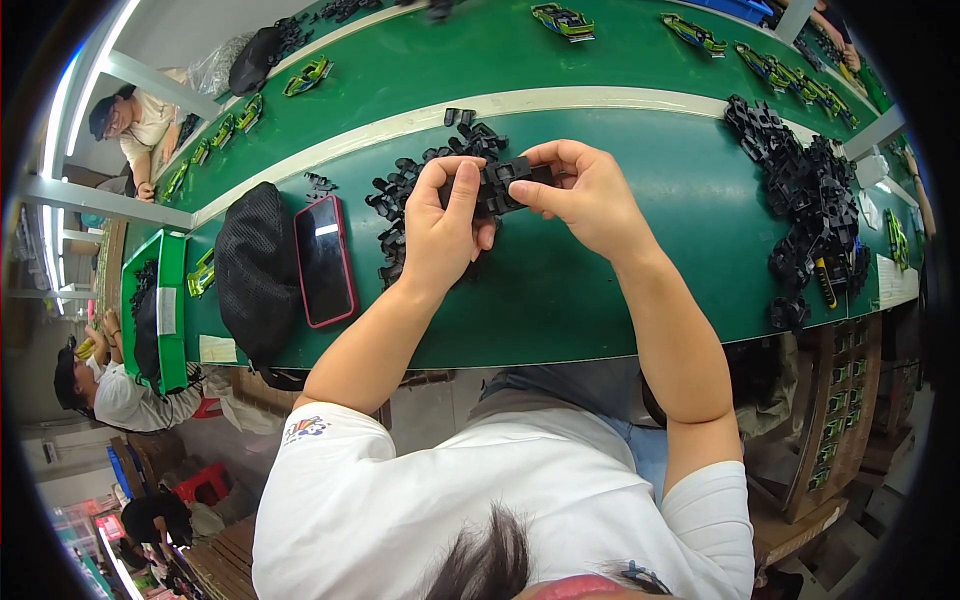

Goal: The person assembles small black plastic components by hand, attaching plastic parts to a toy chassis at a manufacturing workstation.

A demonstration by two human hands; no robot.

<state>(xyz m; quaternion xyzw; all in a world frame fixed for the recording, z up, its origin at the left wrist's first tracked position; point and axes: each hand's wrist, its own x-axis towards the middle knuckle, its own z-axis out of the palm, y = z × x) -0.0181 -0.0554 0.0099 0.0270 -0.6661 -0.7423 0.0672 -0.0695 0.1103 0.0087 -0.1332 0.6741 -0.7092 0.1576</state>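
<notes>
Both my hands meet over the green worktable point(560, 310), holding a black plastic part point(503, 184) between them. My left hand point(447, 222) grips its left side, thumb laid along the top. On the other side, my right hand point(588, 195) pinches it between thumb and fingers. Whether it is one piece or two joined pieces I cannot tell. Beneath and behind my left hand spreads a loose pile of similar black plastic parts point(392, 192), partly hidden by the hand.
A phone in a red case point(326, 262) and a black mesh bag point(254, 270) lie left, beside a green bin point(178, 315). A large heap of black parts point(800, 180) and a yellow cutter point(825, 282) sit right. Green toy car bodies point(563, 22) stand on the far belt; people work at left.
</notes>
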